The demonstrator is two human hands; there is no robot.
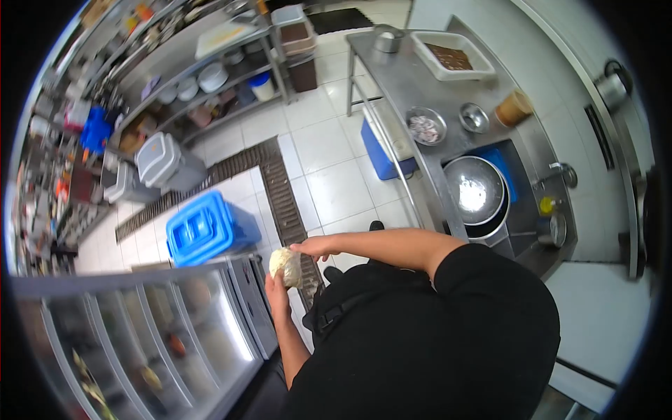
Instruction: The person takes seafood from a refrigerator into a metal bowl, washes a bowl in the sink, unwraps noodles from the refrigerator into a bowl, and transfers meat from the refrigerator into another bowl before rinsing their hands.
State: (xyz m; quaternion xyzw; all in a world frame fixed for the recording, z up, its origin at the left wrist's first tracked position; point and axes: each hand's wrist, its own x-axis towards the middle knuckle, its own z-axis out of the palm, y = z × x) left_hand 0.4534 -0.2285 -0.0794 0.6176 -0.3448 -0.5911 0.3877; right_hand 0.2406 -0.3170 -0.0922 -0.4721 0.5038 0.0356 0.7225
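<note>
A pale, cream-coloured round bundle (289,268), seemingly in clear plastic, is in front of my body. My left hand (277,285) is closed around its lower left side. At its upper right edge, my right hand (316,247) has bent fingers gripping the edge or its wrapping; the fingertips are partly hidden. What the bundle contains is too small to make out. Just left of my hands is a glass-topped display fridge (246,308) with food inside its compartments.
A blue lidded bin (203,227) stands on the tiled floor beyond the fridge, near a floor drain grate (280,189). To the right, a steel counter (441,94) holds bowls, a white tray (483,66) and a sink with a large pot (474,187). Grey bins (164,161) stand farther left.
</note>
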